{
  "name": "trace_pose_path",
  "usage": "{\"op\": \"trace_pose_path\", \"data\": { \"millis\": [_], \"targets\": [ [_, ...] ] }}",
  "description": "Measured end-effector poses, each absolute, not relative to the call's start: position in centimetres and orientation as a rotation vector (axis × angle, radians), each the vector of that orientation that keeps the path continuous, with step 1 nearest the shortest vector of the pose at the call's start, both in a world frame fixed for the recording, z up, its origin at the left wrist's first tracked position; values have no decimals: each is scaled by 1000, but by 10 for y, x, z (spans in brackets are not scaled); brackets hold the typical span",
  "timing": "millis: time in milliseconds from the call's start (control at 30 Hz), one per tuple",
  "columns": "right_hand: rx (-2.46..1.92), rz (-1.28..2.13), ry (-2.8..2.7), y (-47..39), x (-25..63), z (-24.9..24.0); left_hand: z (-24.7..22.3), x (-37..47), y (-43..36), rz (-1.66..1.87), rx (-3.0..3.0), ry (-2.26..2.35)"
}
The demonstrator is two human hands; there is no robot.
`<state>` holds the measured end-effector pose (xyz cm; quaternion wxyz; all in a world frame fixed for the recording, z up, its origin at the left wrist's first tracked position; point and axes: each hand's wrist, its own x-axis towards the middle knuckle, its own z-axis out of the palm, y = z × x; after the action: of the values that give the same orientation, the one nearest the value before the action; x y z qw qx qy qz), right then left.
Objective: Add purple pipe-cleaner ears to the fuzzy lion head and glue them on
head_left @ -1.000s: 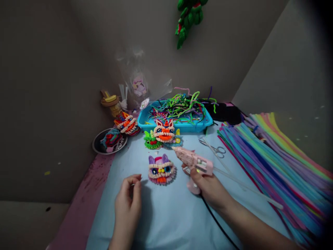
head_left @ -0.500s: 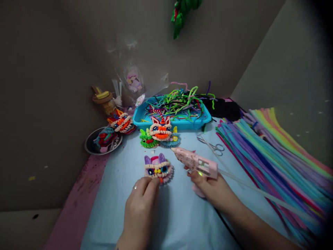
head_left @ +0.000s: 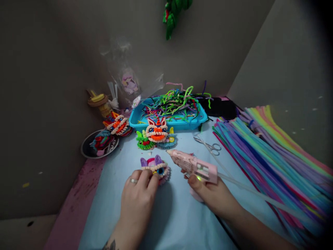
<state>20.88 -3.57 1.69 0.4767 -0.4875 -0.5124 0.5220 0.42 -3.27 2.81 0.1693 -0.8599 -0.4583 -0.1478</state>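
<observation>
A fuzzy pipe-cleaner lion head (head_left: 161, 177) with purple ears and a blue-rimmed eye rests on the blue cloth. My left hand (head_left: 140, 191), a ring on one finger, has its bent fingers closed at the front of it, covering one eye and the lower face. The fingertips are hidden behind the knuckles. In my right hand (head_left: 205, 187) is a pink glue gun (head_left: 194, 165), gripped by its handle. Its green light is lit, and its nozzle points left, above and right of the lion head. A long clear glue stick (head_left: 244, 185) sticks out from its back.
Finished pipe-cleaner heads (head_left: 157, 133) stand before a blue tray (head_left: 171, 125) of pipe-cleaner scraps. Scissors (head_left: 208, 145) lie right of them. Bundled pipe cleaners (head_left: 265, 152) spread along the right. At left are a metal bowl (head_left: 85, 150) and another lion head (head_left: 118, 125).
My left hand has moved up over the lion head's face, covering one eye that showed before. The glue gun stays in my right hand, almost unmoved. The whole view has shifted slightly.
</observation>
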Motion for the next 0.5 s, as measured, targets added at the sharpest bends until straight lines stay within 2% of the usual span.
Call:
{"op": "trace_pose_path", "data": {
  "millis": [500],
  "targets": [
    [-1104, 1270, -1307, -34, 210, 19, 29, 6, -27, -412, -2465, -1283]
  ]
}}
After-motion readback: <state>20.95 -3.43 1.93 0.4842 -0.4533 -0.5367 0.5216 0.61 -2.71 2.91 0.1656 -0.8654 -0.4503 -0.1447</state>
